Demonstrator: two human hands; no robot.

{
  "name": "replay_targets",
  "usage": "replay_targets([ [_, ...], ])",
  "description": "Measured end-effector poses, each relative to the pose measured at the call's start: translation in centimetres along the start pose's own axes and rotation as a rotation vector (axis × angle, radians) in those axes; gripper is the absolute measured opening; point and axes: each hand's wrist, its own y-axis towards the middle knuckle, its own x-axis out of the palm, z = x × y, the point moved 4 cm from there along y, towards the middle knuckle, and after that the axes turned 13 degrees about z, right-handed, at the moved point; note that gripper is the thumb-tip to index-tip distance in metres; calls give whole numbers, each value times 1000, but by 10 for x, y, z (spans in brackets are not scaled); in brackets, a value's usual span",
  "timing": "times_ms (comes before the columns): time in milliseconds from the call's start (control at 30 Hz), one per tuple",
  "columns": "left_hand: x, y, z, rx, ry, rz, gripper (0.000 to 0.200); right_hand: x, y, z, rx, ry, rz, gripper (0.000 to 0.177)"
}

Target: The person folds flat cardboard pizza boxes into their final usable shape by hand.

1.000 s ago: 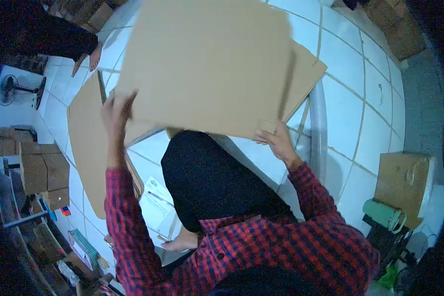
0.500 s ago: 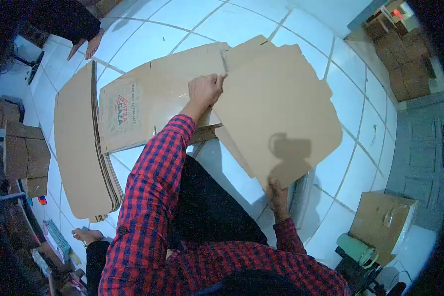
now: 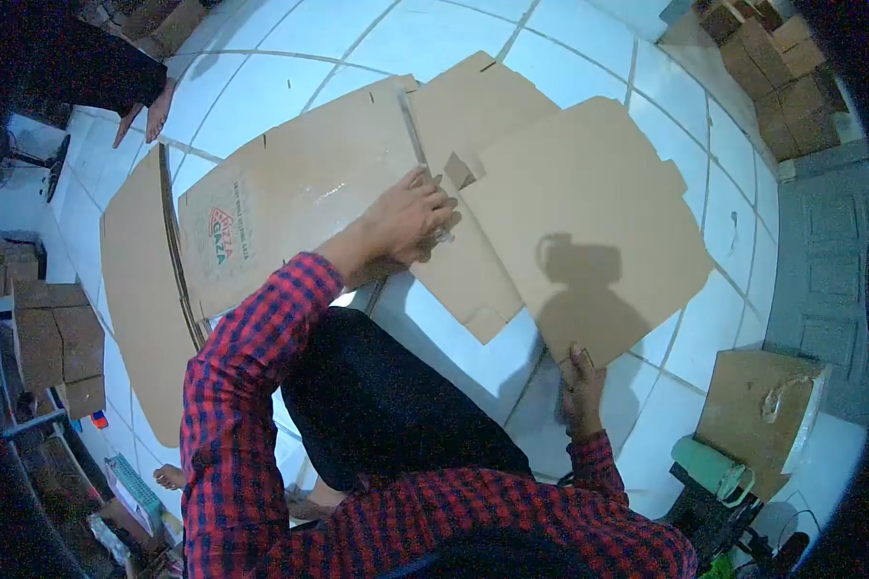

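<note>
A flat die-cut cardboard sheet [image 3: 589, 222] lies on the white tiled floor [image 3: 724, 280]. My right hand [image 3: 583, 386] pinches its near edge. My left hand [image 3: 410, 217] presses flat on the overlap between this sheet and a second flat cardboard blank [image 3: 299, 193], which carries a printed pizza logo [image 3: 224, 236] at its left end. Both arms wear a red and black checked sleeve. My dark-clad knee [image 3: 377, 396] is just below the sheets.
A stack of flat cardboard blanks [image 3: 135, 280] lies at the left. Folded boxes [image 3: 53, 343] are piled at far left and more boxes [image 3: 772, 77] at top right. A brown box [image 3: 758, 405] and a green mug [image 3: 710, 468] sit at lower right. Another person's foot [image 3: 150, 111] shows at top left.
The sheet I held up in the air has come down flat onto the floor. My left hand has slid nearer and now presses on the overlapping sheets; my right hand still holds the near edge.
</note>
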Motion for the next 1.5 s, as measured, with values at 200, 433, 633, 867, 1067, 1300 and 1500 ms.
replay_targets([
  [200, 26, 20, 15, -6, 245, 42, 23, 4, -9, 26, 42, -77, 13, 47],
  [433, 27, 26, 13, -34, 394, -380, 14, 27, -7, 38, -97, 44, -82, 46],
  [633, 19, 28, 10, 59, 407, -165, 19, 46, -9, 38, -48, 294, -52, 51],
  [867, 7, 12, 28, 36, 438, -138, 31, 49, -13, 39, -69, 238, -32, 47],
  [1067, 10, 16, 36, -90, 364, -168, 32, 50, -12, 43, -47, 294, -7, 56],
  [1300, -13, 5, 33, -270, 461, -35, 36, 64, -18, 47, 26, 321, -57, 59],
  [1500, -50, -3, 37, -263, 401, 242, 25, 87, -41, 35, -3, 222, -84, 46],
])
